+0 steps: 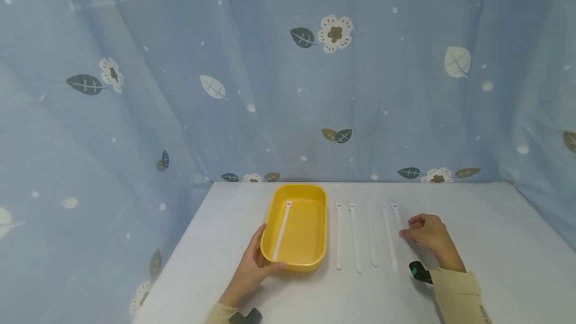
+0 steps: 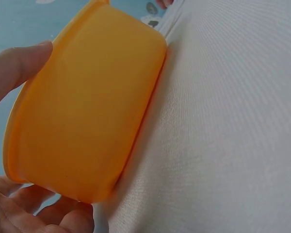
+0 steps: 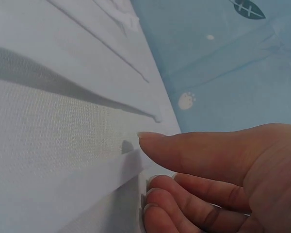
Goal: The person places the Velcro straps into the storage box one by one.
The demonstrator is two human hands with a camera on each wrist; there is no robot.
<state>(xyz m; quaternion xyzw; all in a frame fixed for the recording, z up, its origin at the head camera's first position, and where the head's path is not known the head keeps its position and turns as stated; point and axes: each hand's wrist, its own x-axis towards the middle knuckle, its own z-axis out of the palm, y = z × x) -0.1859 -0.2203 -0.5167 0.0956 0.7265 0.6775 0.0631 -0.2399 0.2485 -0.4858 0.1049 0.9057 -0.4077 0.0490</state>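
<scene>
A yellow tray with rounded corners stands on the table, one white cable tie lying lengthwise inside it. My left hand grips the tray's near left corner, thumb at the near side and fingers along the left side. In the left wrist view, fingers and thumb reach around the tray's outer wall. To the right of the tray, several white cable ties lie in a row, heads away from me. My right hand pinches the rightmost cable tie between thumb and fingertips, at its middle in the head view.
A white cloth covers the table. Behind and to the left hangs a blue curtain with leaf and flower prints, meeting the table's back edge. Dark wrist-worn devices sit at both sleeves.
</scene>
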